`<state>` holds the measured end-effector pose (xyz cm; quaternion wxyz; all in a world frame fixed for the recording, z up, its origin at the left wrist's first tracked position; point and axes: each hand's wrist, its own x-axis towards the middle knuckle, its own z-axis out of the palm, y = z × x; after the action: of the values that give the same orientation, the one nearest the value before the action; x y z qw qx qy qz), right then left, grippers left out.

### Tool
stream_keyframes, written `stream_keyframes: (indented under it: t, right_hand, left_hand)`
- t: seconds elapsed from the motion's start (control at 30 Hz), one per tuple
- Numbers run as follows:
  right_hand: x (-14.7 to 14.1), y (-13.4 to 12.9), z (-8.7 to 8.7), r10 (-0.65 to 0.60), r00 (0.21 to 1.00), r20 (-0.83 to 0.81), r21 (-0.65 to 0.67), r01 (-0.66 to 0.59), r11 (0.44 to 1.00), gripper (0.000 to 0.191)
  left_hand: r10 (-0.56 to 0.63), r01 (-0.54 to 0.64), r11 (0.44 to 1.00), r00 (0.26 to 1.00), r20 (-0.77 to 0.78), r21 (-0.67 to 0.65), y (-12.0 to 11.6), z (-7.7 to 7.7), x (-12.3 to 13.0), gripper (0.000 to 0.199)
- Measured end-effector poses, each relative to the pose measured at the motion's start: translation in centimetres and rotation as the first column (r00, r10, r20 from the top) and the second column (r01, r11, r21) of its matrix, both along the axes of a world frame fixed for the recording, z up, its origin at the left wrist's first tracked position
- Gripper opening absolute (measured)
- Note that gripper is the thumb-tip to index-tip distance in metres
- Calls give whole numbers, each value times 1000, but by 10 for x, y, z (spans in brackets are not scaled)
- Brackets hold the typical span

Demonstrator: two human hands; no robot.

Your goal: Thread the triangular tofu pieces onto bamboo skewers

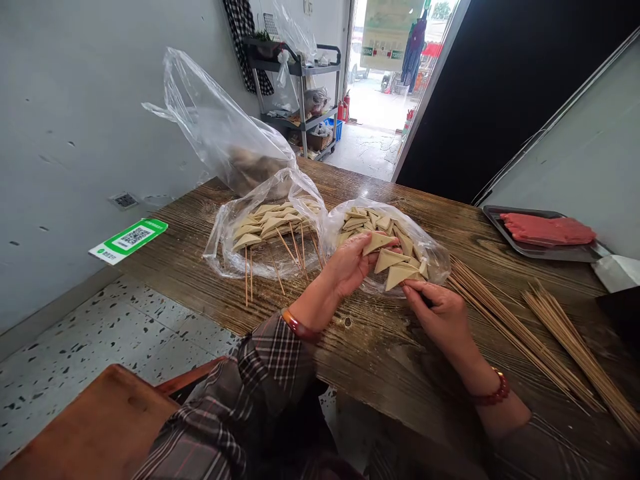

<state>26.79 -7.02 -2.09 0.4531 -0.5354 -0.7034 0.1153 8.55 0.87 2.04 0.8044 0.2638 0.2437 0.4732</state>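
Observation:
My left hand is closed on a pale triangular tofu piece, held between thumb and fingers over the right-hand plastic bag. My right hand pinches the edge of another triangular tofu piece just in front. A further tofu triangle lies between these two; whether a skewer runs through them I cannot tell. More tofu triangles fill the bag behind my hands. To the left, skewered tofu triangles lie in an open clear bag, their stick ends pointing toward me.
Two bundles of bamboo skewers lie right of my right hand. Beyond them sits a dark tray of pinkish-red food. A tall plastic bag stands at the table's back left. A green-edged code card is at the left edge.

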Motion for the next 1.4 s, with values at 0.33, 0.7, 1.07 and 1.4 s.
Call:
stream_keyframes:
  t: [0.33, 0.7, 1.07, 1.4]
  right_hand:
    - [-1, 0, 2, -4, 1000, -21, -13, 4, 1000, 19]
    - [-3, 0, 3, -18, 1000, -23, -26, 17, 1000, 19]
    - [-3, 0, 2, -8, 1000, -26, -10, 8, 1000, 19]
    - [-4, 0, 3, -15, 1000, -10, -2, 15, 1000, 19]
  left_hand:
    - [106, -105, 993, 994, -9, 49, 4, -7, 1, 23]
    - [161, -155, 980, 986, -35, 123, 1, -4, 2, 17]
    - [141, -131, 983, 988, -63, 132, 1, -5, 4, 17]
    - [123, -106, 976, 989, -78, 190, 1, -8, 6, 17]
